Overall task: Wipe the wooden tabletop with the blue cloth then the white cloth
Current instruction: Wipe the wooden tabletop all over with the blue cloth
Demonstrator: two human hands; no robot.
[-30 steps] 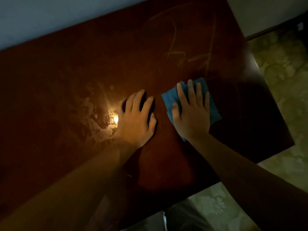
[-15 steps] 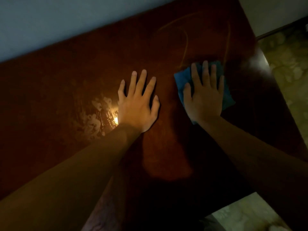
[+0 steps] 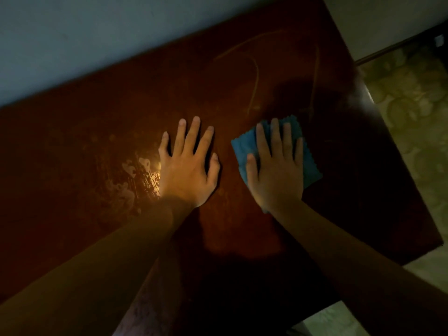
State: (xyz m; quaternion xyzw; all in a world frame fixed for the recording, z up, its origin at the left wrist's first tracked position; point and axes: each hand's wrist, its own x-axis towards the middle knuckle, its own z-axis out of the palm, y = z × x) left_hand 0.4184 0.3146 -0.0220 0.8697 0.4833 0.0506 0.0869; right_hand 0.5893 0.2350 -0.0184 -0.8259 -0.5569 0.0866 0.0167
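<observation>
Head view: right hand (image 3: 276, 170) has drawn blue cloth (image 3: 309, 163) back nearer.

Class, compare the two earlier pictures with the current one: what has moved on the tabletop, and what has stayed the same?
The right hand, flat on the blue zigzag-edged cloth, slid the cloth away towards the wall, then drew it back slightly. Nothing was picked up or released. The left hand stayed flat on the dark wooden tabletop beside the whitish smears; its fingers straightened. The pale curved streaks further back remain.
</observation>
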